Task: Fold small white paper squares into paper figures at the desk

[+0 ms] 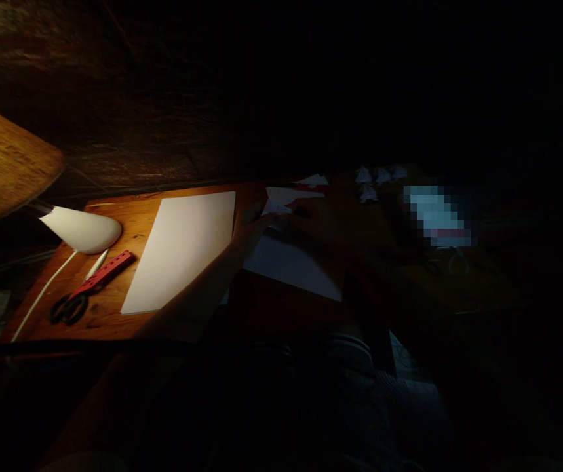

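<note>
A small folded piece of white paper (275,207) is pinched between my two hands over the middle of the table. My left hand (252,228) grips its left side, the fingers closed and mostly in shadow. On its right side is my right hand (313,217), also closed on the paper, though the darkness hides most of its fingers. Below the hands lies a white sheet of paper (293,267). Just beyond them are a cut piece of white paper (293,193) and a thin red object (314,188) whose kind I cannot make out.
A stack of white paper (183,246) lies left of my hands. Further left are a lamp base (84,231) with a cord, a white pen (97,264) and red-and-black scissors (99,278). Several folded paper pieces (368,192) and a lit, blurred-out rectangle (436,213) lie right.
</note>
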The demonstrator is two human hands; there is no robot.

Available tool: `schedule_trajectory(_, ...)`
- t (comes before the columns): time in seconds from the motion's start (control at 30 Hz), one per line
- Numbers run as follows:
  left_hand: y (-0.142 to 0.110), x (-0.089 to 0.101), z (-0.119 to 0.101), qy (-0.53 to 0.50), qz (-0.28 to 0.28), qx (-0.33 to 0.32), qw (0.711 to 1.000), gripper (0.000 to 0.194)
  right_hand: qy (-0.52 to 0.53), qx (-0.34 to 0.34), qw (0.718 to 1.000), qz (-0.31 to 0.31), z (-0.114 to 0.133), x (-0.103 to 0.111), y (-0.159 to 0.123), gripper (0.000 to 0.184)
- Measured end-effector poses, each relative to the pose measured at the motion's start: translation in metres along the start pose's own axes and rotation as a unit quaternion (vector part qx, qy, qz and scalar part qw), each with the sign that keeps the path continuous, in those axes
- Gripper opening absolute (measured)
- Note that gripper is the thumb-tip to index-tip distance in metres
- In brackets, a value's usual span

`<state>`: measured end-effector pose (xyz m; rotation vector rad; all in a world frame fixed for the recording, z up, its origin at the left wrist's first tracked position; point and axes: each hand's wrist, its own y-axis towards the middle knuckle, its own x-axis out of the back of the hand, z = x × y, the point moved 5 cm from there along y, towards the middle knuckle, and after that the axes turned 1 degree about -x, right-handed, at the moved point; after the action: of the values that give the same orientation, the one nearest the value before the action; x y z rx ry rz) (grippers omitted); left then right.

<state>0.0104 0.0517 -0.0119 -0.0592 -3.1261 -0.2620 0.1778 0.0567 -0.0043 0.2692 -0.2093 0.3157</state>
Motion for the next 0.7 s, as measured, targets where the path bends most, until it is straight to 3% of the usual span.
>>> schedule_trajectory(0.3,0.0014,0.0013,0.0020,-0.006,0.029,0.015,0.999,0.019,0.020,-0.015,1.000,0.002,0.0007,-0.0016,-0.0023,0.038)
schedule_trajectory(0.53,-0.0012,-0.0046,0.0012,0.022,0.094,0.040,0.995,0.018,0.062,-0.015,0.998,-0.019,0.0055,-0.0006,-0.0032,0.042)
schedule_trajectory(0.7,-0.0025,-0.0042,-0.0036,0.027,0.069,0.012,0.997,0.025,0.048,-0.009,0.999,-0.010,0.0032,-0.0002,-0.0005,0.041)
